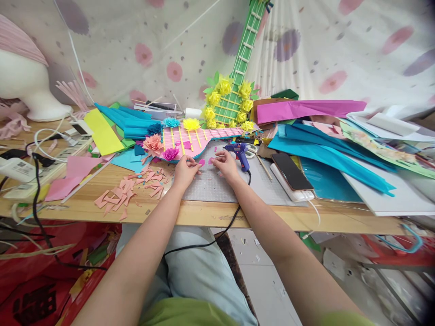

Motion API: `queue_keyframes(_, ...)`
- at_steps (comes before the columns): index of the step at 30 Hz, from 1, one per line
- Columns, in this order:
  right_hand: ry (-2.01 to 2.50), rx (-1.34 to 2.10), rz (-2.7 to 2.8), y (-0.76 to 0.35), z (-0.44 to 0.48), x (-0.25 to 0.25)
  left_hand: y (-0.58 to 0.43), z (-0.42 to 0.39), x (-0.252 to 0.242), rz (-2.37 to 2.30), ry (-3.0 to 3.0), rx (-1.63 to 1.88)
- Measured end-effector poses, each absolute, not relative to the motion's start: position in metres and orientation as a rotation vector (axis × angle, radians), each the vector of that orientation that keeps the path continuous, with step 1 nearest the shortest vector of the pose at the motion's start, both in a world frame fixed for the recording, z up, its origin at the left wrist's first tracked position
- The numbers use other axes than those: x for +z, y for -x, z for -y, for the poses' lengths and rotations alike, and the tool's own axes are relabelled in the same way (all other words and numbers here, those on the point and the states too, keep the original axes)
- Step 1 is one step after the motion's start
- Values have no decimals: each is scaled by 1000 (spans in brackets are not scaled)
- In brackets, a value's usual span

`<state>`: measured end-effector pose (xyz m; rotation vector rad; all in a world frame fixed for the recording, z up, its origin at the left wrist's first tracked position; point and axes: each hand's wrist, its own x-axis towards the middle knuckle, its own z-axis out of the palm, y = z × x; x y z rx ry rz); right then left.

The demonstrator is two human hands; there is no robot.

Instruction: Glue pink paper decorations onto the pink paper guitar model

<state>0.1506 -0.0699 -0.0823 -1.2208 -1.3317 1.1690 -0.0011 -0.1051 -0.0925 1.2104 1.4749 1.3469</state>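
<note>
My left hand [186, 172] pinches a small magenta paper petal [202, 162] above the grey cutting mat [217, 192]. Facing it, my right hand [225, 165] has its fingers closed around another small magenta piece [211, 160]. Just beyond both hands lies a pink paper guitar [200, 137] with yellow strips across it. Blue, yellow, coral and magenta paper flowers sit along its left end; the magenta flower [171, 154] is closest to my left hand. A blue hot glue gun [239, 154] rests on the mat right beside my right hand.
A green paper guitar [234, 90] with yellow flowers leans at the back. Coral paper scraps [124, 190] lie left of the mat. A phone [292, 172] rests on a white power bank at right, near blue crepe paper [326, 149]. A black cord [234, 217] hangs over the table edge.
</note>
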Motion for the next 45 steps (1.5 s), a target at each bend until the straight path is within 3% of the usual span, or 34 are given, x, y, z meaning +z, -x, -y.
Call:
queue_keyframes(8, 1036, 1305, 1292, -149, 72, -80, -5, 113, -87, -1856, -1735, 1141)
queue_keyframes(16, 1015, 1357, 1289, -148, 73, -81, -2, 112, -91, -1835, -1785, 1661)
queue_keyframes(24, 1045, 1330, 1276, -146, 73, -81, 2, 108, -95, -1882, -1751, 1622)
queue_keyframes(35, 1115, 1355, 1317, -145, 74, -81, -10, 114, -91, -1806, -2328, 1349)
queue_keyframes(41, 1108, 1331, 1378, -144, 73, -81, -8, 111, -92, -1750, -2154, 1395)
queue_keyframes(45, 1090, 1120, 1525, -143, 71, -85, -2, 105, -94, -1534, -1540, 1578)
